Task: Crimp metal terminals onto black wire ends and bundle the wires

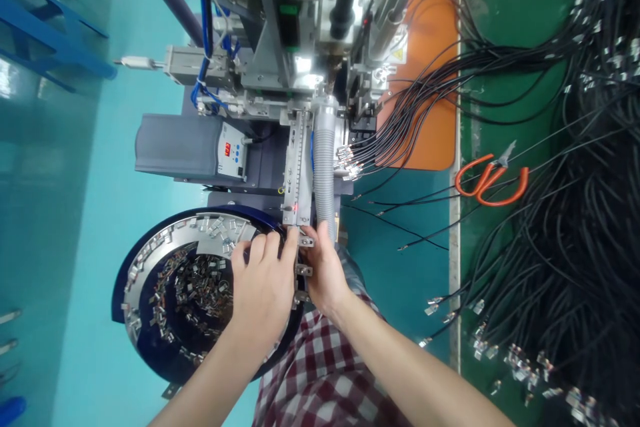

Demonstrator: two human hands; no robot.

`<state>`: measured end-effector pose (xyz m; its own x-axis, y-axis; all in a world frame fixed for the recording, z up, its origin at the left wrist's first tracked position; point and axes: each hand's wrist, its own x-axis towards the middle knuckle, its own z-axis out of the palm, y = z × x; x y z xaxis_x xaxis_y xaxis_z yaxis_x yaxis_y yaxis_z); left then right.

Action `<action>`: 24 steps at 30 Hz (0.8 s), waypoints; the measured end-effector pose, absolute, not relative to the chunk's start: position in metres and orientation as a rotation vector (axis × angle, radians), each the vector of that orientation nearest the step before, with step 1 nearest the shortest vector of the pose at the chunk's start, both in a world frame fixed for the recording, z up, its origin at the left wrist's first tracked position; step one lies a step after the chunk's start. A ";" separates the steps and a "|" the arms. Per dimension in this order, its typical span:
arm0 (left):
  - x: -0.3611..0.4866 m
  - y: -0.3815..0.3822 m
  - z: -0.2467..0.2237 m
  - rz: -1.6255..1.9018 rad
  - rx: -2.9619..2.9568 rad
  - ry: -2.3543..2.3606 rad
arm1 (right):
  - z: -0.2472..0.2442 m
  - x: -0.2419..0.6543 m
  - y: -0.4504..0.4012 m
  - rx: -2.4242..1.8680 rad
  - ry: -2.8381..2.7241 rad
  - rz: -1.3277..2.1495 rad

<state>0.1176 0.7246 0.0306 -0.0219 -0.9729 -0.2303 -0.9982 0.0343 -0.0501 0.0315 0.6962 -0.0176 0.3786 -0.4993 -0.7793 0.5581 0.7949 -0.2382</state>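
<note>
My left hand [264,280] lies over the right rim of a vibratory feeder bowl [131,293]. Its fingers are stretched forward and slightly apart, with the index fingertip at the near end of a straight metal feed track [296,177]. Small metal terminals [200,283] fill the bowl's middle and lie along its spiral ledge. On the other side of the bowl's edge, my right hand [327,273] is beside small metal brackets [304,271], thumb pointing up by a grey corrugated hose [325,173]. The right fingers are mostly hidden, so any grip is unclear.
A machine [270,27] with cylinders and blue air tubes stands ahead. A grey control box [185,147] with a red display is at left. Black cables [565,253] with metal ends cover the green table [520,0] at right, near orange-handled snips [493,180]. An orange plate [440,127] adjoins the machine.
</note>
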 end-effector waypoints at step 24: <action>0.120 0.721 0.030 0.196 -2.050 2.142 | -0.017 0.032 0.697 0.102 0.923 -0.694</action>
<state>0.1204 0.7215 0.0304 -0.0405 -0.9764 -0.2122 -0.9987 0.0463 -0.0223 0.0315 0.6965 -0.0169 0.4047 -0.5067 -0.7613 0.5907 0.7803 -0.2053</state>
